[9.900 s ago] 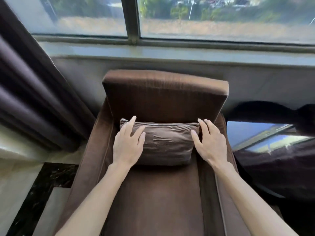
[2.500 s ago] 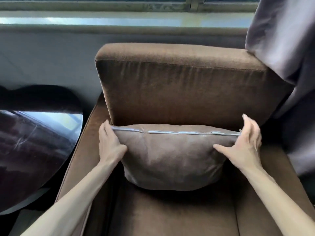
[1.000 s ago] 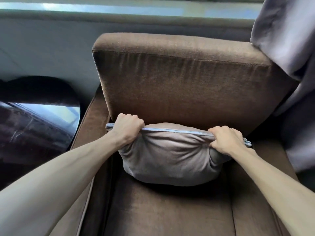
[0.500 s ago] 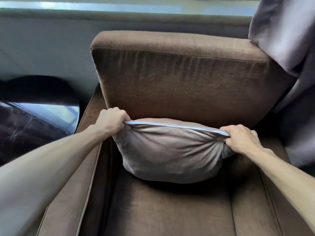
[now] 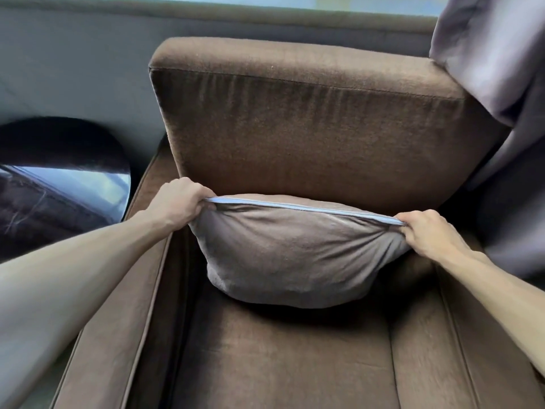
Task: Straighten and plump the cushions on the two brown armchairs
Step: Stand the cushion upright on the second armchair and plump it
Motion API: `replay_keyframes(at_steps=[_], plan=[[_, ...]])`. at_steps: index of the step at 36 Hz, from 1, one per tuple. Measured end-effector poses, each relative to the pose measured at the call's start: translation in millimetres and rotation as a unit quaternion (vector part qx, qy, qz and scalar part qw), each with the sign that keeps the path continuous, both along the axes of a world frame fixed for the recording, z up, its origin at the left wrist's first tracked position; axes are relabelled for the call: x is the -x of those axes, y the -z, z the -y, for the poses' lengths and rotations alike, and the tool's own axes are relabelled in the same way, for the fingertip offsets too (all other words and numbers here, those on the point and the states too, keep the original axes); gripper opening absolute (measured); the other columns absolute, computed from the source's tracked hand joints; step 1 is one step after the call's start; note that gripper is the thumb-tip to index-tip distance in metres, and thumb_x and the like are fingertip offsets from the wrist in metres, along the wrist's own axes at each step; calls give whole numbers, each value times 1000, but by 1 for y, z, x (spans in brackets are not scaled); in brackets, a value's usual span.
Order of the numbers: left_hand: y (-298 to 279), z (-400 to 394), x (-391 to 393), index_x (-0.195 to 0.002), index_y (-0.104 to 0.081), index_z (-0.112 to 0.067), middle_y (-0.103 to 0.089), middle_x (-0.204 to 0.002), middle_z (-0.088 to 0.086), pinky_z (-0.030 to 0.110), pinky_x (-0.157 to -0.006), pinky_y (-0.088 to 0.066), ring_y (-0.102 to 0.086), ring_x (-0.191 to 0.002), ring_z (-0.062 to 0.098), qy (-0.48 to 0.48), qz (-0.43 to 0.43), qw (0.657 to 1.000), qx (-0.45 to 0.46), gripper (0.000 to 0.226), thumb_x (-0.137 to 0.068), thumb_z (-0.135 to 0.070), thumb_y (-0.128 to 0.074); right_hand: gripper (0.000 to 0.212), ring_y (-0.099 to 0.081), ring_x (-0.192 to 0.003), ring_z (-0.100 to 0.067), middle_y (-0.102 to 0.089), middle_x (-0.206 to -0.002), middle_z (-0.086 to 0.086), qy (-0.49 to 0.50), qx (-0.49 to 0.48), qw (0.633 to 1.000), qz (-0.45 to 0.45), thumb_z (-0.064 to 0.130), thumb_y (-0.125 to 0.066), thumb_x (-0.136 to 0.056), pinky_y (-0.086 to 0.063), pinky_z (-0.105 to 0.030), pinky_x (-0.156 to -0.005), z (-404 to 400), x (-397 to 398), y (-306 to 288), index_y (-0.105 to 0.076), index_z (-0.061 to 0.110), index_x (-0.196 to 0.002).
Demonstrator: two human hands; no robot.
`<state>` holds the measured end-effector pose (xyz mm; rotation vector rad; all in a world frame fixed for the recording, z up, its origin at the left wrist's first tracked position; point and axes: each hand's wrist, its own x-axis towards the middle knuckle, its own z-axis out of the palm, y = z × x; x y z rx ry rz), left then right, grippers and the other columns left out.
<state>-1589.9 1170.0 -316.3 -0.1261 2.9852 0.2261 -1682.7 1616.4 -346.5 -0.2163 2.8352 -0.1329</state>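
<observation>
The brown armchair (image 5: 295,137) fills the view, and its 1 small cushion (image 5: 295,255) stands against the foot of the backrest, its rounded belly sagging toward the seat at 6 o'clock. The left hand (image 5: 180,202), at 9 o'clock of the cushion, has its grip closed tight on the top left corner; the right hand (image 5: 427,234), at 3 o'clock, has its grip closed just as tight on the top right corner. Between the 2 fists the pale zip seam (image 5: 300,206) is pulled into a taut line, and the cloth fans out in creases from each corner. A dark glossy round surface (image 5: 59,187) sits just beside the left armrest at 9 o'clock. A grey curtain (image 5: 495,84) hangs at 2 o'clock, draping over the backrest's right corner.
</observation>
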Motion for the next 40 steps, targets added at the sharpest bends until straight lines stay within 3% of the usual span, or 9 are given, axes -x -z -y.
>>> replay_keyframes(at_steps=[4,11,14,17,23,27,31,36,40], plan=[[1,11,1,-105,-75,-27,-74,-97,9,47,-83,-53,-62,-102,37,-14,6,999,-35,28,-89,-10,-59,28,-66,-95,-41,-74,-99,-10,19,28,999,-3,20,-58,-94,-57,-49,-82,-15,4,8,-68,44,-103],[-5,11,4,-100,-77,-21,-70,-88,19,45,-74,-49,-62,-93,44,-18,-57,998,9,20,-87,-15,-63,24,-66,-97,-44,-72,-101,-20,31,-22,993,-111,16,-58,-95,-38,-39,-70,-6,1,-19,-76,25,-107],[11,10,-1,-98,-75,-23,-71,-89,16,46,-73,-52,-62,-91,44,-52,-62,997,12,17,-89,-20,-61,22,-66,-100,-40,-73,-101,-16,40,-27,992,-114,18,-55,-97,-41,-40,-75,2,-3,-10,-74,24,-106],[29,-1,-11,-100,-72,-22,-72,-103,8,44,-74,-52,-64,-100,38,-76,-108,991,27,24,-86,-10,-56,24,-60,-108,-36,-72,-110,-10,37,-28,986,-160,17,-56,-96,-41,-46,-85,10,-15,7,-70,20,-115],[60,-84,-54,-135,-57,-6,-53,-146,10,46,-108,-41,-52,-131,31,57,-310,949,22,44,-93,-14,-52,53,-47,-131,-39,-52,-146,-19,-52,59,927,-366,6,-57,-83,-36,-53,-108,72,-91,25,-55,3,-135],[98,-148,-76,-151,-37,-7,-28,-163,5,44,-120,-30,-30,-149,20,191,-232,954,-19,60,-99,-34,-48,80,-37,-148,-34,-40,-159,-19,-219,64,939,-259,22,-60,-74,-30,-55,-120,132,-144,60,-44,-2,-148],[131,-145,-67,-157,-18,-8,-10,-167,6,45,-123,-22,-11,-154,20,177,-147,972,41,69,-103,-49,-32,93,-19,-157,-28,-19,-168,-15,-223,3,958,-178,33,-62,-83,-22,-50,-126,144,-138,100,-16,1,-158],[146,-114,-32,-158,-19,-12,-15,-166,1,40,-124,-22,-17,-153,17,201,-130,967,91,75,-99,-55,-36,87,-35,-151,-16,-31,-166,-2,-206,23,960,-188,59,-56,-90,-23,-41,-125,132,-97,119,-33,12,-159],[154,-95,-23,-158,-19,-17,-16,-166,-5,36,-124,-21,-20,-152,12,211,-133,961,119,72,-100,-56,-34,76,-34,-151,-12,-31,-166,2,-236,10,945,-226,60,-49,-98,-30,-38,-123,109,-79,131,-35,15,-158]])
